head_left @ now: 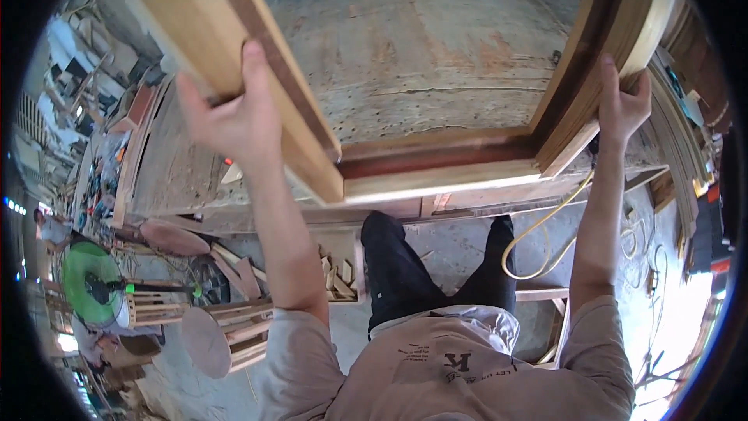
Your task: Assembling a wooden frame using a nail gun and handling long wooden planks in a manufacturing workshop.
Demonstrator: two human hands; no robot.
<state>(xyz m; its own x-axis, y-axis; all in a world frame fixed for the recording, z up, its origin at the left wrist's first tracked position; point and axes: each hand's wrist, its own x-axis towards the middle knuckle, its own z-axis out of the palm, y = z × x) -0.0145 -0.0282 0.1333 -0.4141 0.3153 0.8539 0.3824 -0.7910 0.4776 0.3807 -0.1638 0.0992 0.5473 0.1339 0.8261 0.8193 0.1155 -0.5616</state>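
Observation:
A large wooden frame (436,189) of pale and reddish-brown timber is held up over a worn wooden workbench (421,39). Its near rail runs across, and two long side rails reach away beyond the top of the view. My left hand (238,113) grips the left side rail, thumb on the upper face and fingers round the outer edge. On the opposite side, my right hand (623,105) grips the right rail, thumb on top and fingers at the outside. A dark groove lines the inner side of the rails. The far end of the frame is out of view.
A yellow hose or cable (510,261) loops down from the bench's right front. Wood offcuts (340,281) lie in a box below. At left stand a green fan (93,283) and a round-topped stool (206,341). Long boards (676,156) lie along the right.

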